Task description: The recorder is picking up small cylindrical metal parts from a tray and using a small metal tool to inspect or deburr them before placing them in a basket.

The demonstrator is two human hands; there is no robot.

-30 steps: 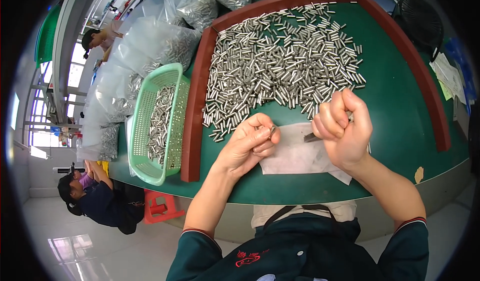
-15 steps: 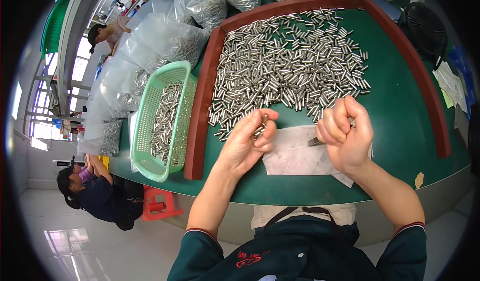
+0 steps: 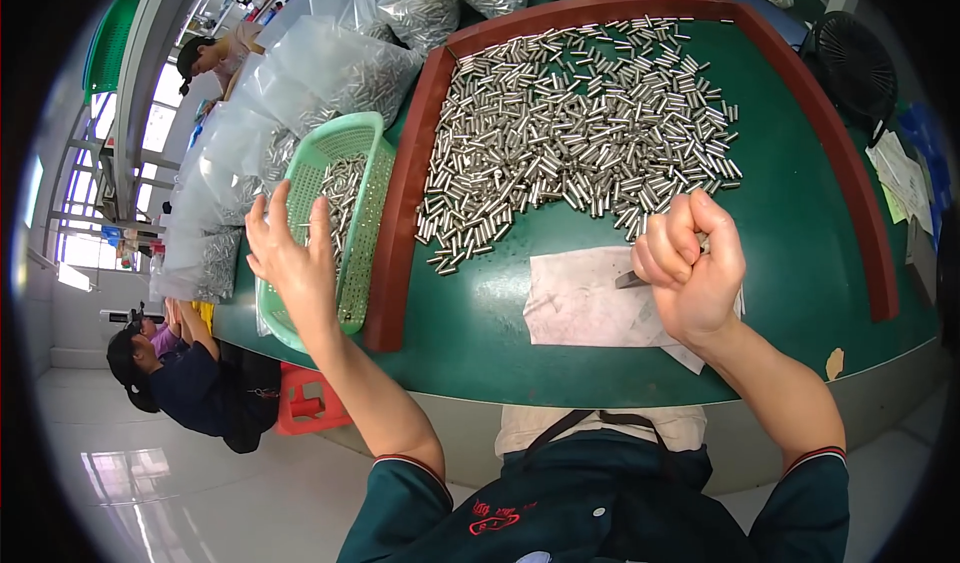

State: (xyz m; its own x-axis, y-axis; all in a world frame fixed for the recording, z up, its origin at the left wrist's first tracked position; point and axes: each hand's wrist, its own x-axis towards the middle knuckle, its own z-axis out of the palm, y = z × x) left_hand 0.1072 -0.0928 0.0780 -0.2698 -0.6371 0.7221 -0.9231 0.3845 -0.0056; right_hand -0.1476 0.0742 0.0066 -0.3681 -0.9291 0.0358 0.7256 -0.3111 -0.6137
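Note:
My left hand (image 3: 298, 263) is over the light green plastic basket (image 3: 376, 188), its fingers spread. One short metal pin (image 3: 304, 225) shows between the fingers; whether it touches them I cannot tell. More silvery pins (image 3: 343, 191) lie inside the basket. My right hand (image 3: 690, 263) is closed in a fist above a white cloth (image 3: 580, 298). From the little-finger side of that fist sticks the end of a dark flat metal tool (image 3: 628, 281); the rest is hidden in the hand. Beyond both hands a wide heap of short shiny metal pins (image 3: 590, 123) covers the green tabletop (image 3: 780, 223).
A dark red raised frame (image 3: 405, 213) borders the heap on the left, far and right sides. Clear bags (image 3: 340, 73) of pins stand beyond the basket. A black fan (image 3: 850, 63) is at the far right. Co-workers (image 3: 190, 383) and a red stool (image 3: 305, 403) are at the left.
My left hand has swung left from beside the heap to above the basket, and its curled fingers, which held pins, have spread. My right fist has stayed in place.

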